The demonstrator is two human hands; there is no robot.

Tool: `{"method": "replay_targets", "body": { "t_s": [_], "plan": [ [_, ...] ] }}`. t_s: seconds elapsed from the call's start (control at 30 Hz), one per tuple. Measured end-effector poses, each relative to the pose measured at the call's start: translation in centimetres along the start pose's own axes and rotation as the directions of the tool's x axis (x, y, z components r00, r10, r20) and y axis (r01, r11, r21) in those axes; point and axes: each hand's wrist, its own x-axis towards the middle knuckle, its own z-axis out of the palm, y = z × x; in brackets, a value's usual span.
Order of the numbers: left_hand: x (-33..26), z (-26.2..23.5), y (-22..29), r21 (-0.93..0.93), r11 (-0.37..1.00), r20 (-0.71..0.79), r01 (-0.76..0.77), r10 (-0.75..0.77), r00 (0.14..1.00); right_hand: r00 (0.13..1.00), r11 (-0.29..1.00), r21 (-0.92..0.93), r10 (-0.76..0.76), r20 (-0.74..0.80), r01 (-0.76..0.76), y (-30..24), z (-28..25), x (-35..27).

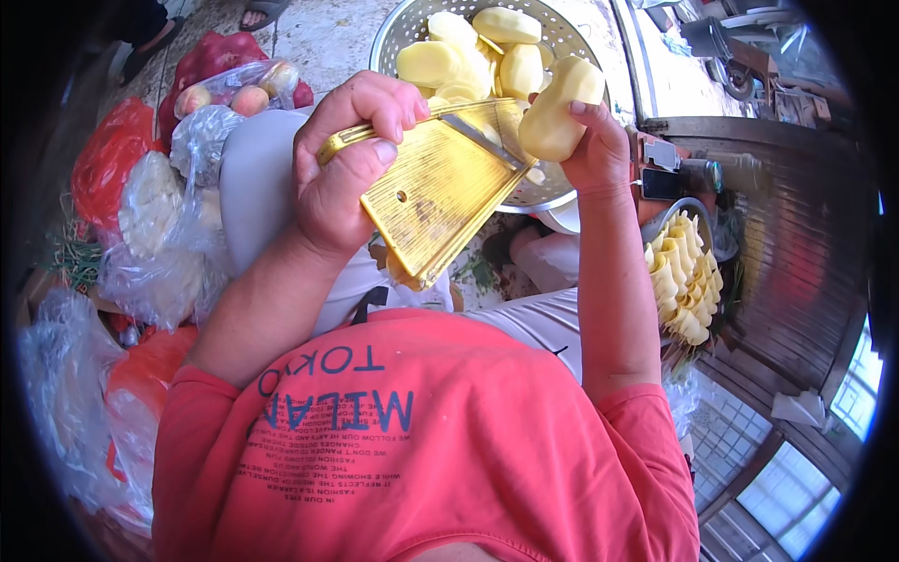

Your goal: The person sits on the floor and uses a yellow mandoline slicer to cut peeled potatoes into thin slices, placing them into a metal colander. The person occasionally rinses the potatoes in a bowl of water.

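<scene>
My left hand (351, 155) is closed round the side grip of a yellow mandoline slicer (435, 192), which tilts over the near edge of a perforated metal colander (386, 47). A metal blade (482, 140) crosses the slicer's board. In my right hand (601, 150) is a peeled potato (562, 108), held beside the blade end of the slicer; whether it touches the blade I cannot tell. Peeled potatoes (454, 61), several of them, lie in the colander with what look like slices among them. The fingertips of my right hand are partly hidden behind the potato.
Clear bags (154, 262), a red bag (112, 164) and bagged round fruit (250, 100) crowd the left. On the right, a container holds many pale yellow curled pieces (684, 276). A phone (661, 184) lies beside a dark jar (700, 175). Someone's sandalled foot (255, 17) shows at the top.
</scene>
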Motion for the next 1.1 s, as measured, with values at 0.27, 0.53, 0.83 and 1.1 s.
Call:
{"method": "replay_targets", "body": {
  "t_s": [0.27,0.53,0.83,1.1],
  "plan": [
    [0.0,0.2,0.2,0.011,1.000,-0.008,0.006,-0.006,1.000,0.986,0.984,0.089,-0.150,-0.067,0.156,1.8,1.0,-1.2],
    [-0.3,0.0,-0.1,-0.022,1.000,0.010,0.007,-0.007,1.000,0.961,0.961,0.017,-0.274,-0.026,0.275,2.4,2.5,-3.8],
    [-0.4,0.0,-0.2,-0.053,0.999,-0.011,0.006,-0.007,1.000,0.956,0.932,-0.210,-0.291,0.047,0.294,2.8,2.3,-5.9],
    [-0.5,0.2,-0.1,-0.013,1.000,-0.026,-0.006,0.005,1.000,0.953,0.915,-0.274,-0.301,0.025,0.296,2.1,5.2,-8.4]
  ]
}}
